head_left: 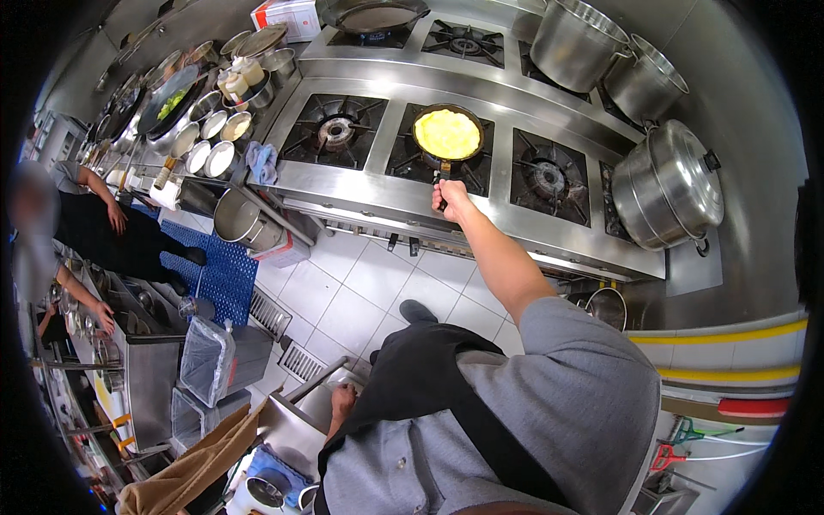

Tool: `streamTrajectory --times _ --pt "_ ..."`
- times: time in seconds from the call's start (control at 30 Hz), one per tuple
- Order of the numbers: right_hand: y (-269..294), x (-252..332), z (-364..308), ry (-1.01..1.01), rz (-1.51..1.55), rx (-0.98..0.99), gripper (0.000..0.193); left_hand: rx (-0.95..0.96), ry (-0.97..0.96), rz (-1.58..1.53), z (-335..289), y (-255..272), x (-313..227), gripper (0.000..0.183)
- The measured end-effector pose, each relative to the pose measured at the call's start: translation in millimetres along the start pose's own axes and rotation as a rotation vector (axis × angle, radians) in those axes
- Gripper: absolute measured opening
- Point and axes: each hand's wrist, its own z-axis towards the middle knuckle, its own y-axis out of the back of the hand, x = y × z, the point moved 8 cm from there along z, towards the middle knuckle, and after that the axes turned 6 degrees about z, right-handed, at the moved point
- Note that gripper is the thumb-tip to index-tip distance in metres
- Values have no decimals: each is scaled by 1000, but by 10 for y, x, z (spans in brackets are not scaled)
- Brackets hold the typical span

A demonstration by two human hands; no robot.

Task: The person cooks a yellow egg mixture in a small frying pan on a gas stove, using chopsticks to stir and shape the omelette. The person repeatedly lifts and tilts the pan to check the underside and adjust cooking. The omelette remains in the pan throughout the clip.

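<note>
My right hand (451, 196) is closed around the handle of a dark frying pan (480, 141), arm stretched out over the stove front. The pan rests on the middle front burner (400, 163). A round yellow omelette (446, 134) covers most of its base. Down by my left side, my left hand (342, 401) is at the edge of a steel counter (319, 402); its fingers are too hidden to make out.
Burners flank the pan on the steel stove (343, 193). A lidded steel pot (665, 184) stands at right, tall stockpots (577, 43) behind. At left are sauce bottles (236, 84), a blue cloth (262, 161) and lined bins (209, 360). A co-worker (112, 223) stands far left.
</note>
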Motion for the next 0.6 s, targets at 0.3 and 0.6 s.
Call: streamTrajectory --times 0.3,0.6 --pt "765 -989 -451 -135 147 -145 71 -48 88 -81 -35 119 -226 32" --pt "822 -1197 -661 -146 20 -64 64 -8 66 -82 14 86 -125 34"
